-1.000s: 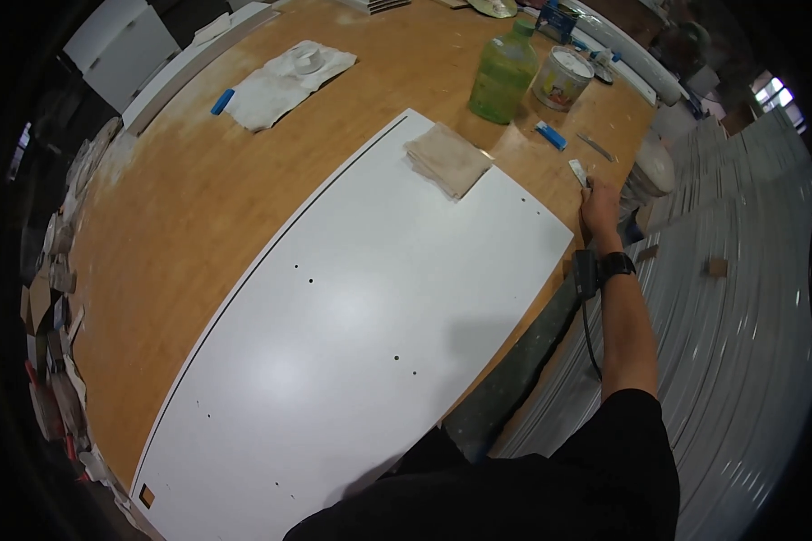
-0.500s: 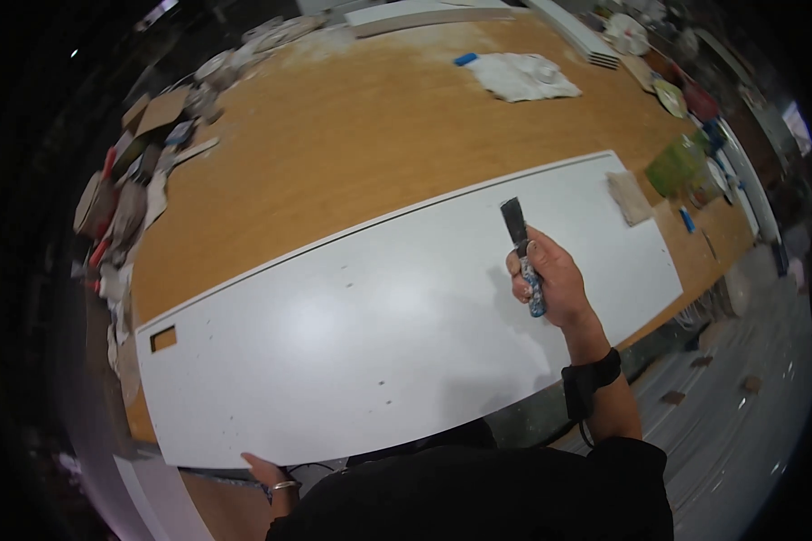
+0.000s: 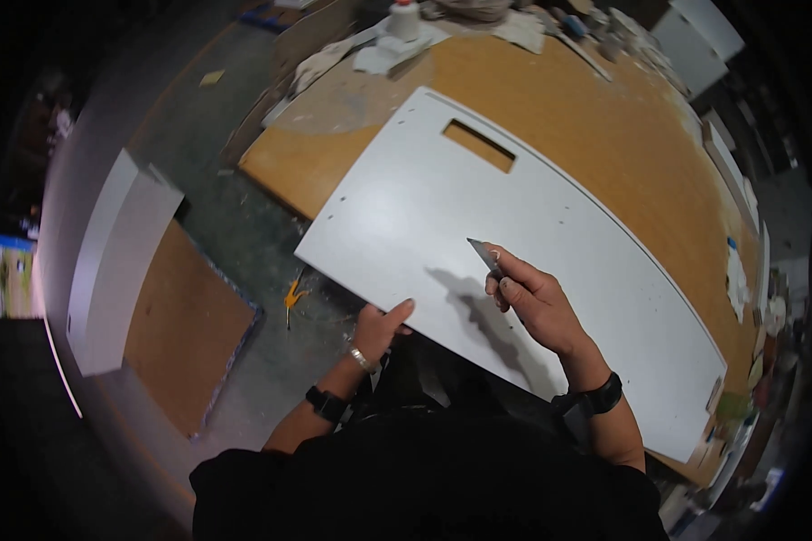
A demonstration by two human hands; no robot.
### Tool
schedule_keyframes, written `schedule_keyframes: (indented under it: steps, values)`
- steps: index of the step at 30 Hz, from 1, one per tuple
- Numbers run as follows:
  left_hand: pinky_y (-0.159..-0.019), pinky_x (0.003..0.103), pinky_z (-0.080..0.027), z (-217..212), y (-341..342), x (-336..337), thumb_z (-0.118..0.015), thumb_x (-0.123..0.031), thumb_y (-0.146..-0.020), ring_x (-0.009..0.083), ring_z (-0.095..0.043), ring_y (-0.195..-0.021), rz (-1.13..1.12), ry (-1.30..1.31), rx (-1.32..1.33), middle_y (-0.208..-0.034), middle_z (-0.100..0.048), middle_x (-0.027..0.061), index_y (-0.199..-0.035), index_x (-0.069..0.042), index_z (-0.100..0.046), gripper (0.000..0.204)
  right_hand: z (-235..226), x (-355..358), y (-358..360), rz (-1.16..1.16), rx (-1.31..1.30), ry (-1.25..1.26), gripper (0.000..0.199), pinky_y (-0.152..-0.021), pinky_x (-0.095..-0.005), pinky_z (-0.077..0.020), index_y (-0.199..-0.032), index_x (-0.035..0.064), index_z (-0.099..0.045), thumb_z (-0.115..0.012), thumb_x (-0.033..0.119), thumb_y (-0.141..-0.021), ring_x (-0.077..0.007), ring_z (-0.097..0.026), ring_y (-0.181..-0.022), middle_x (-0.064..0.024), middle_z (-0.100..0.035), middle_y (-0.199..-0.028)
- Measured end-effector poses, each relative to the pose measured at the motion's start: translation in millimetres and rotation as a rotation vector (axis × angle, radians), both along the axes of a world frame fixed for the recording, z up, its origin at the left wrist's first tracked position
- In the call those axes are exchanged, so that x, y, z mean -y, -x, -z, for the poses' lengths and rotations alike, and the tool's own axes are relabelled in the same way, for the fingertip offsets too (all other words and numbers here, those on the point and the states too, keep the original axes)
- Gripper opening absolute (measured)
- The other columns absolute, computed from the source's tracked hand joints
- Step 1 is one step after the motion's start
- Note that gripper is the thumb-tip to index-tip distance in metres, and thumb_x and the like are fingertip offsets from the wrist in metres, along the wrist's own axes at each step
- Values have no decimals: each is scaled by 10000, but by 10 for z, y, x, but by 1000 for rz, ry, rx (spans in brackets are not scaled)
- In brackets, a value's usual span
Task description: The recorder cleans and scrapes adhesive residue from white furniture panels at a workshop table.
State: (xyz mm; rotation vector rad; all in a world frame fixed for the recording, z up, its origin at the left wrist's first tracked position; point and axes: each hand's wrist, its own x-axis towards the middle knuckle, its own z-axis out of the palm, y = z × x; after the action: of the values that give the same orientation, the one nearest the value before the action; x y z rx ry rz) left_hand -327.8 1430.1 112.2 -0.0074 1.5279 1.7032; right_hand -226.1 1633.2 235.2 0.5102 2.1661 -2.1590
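A long white panel (image 3: 397, 221) lies slantwise across the wooden table, with a rectangular cutout near its far left end and several small holes. Gripping its near edge, my left hand (image 3: 377, 332) has the thumb on top and the fingers partly hidden below. My right hand (image 3: 543, 311) is closed around a putty knife (image 3: 484, 256), held above the panel with the blade pointing up and left. Most of its handle is hidden in the palm, and a shadow of hand and knife falls on the white surface.
The brown table (image 3: 622, 171) extends beyond the panel, with cloths, a white bottle (image 3: 404, 22) and clutter along its far edge. On the floor to the left lie a yellow blow gun (image 3: 293, 294) and, farther off, a brown board (image 3: 185, 329) beside white boards (image 3: 117, 270).
My view has swung left, toward the panel's cutout end and the floor. The putty knife has turned in my right hand, its blade now edge-on. My left hand still grips the near edge.
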Motion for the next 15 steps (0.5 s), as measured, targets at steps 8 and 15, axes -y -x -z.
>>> schedule_keyframes:
  steps: [8,15]
  values:
    - [-755,325,-463,344,81,-47,-571,-197,-851,208,-587,-855,-12,-344,-537,-927,-597,108,-992,5,-549,247,103,1139,1098,-504,-5,-751,407,-639,-290,-444,-1226,196,-524,-571,94,-835,-195,-534,-693,-68,-527,-793]
    - [-723,325,-465,383,-22,6,-595,-250,-844,196,-593,-813,56,-426,-241,-824,-611,88,-953,-20,-579,255,372,1268,1544,-612,-82,-986,410,-557,-360,-460,-1227,231,-505,-575,154,-830,-254,-550,-635,-63,-507,-773]
